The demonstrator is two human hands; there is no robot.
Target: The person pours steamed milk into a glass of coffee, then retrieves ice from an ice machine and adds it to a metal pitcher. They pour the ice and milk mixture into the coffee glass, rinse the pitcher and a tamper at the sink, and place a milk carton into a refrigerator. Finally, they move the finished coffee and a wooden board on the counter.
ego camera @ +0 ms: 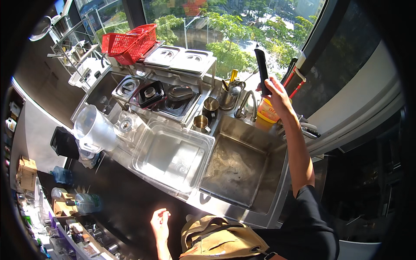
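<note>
My right hand (pixel 276 94) is raised over the back right corner of the sink, its fingers closed on the lower end of a long black object (pixel 262 70), perhaps a handle, with a thin metal part above it against the window. Below that hand stand a yellow tub (pixel 267 113) and a curved faucet (pixel 250 104). My left hand (pixel 161 221) hangs in front of the counter with curled fingers and touches nothing visible. Before me is a steel sink (pixel 240 165) with a wet, stained bottom. A clear plastic tub (pixel 172 156) lies left of it.
Two metal pitchers (pixel 201 123) stand behind the sink. A steel rack (pixel 211 68) holds lidded pans and red baskets (pixel 130 44). A large translucent jug (pixel 94 128) is at the counter's left. Knives (pixel 308 131) are at the right edge, and water bottles (pixel 87 203) stand lower left.
</note>
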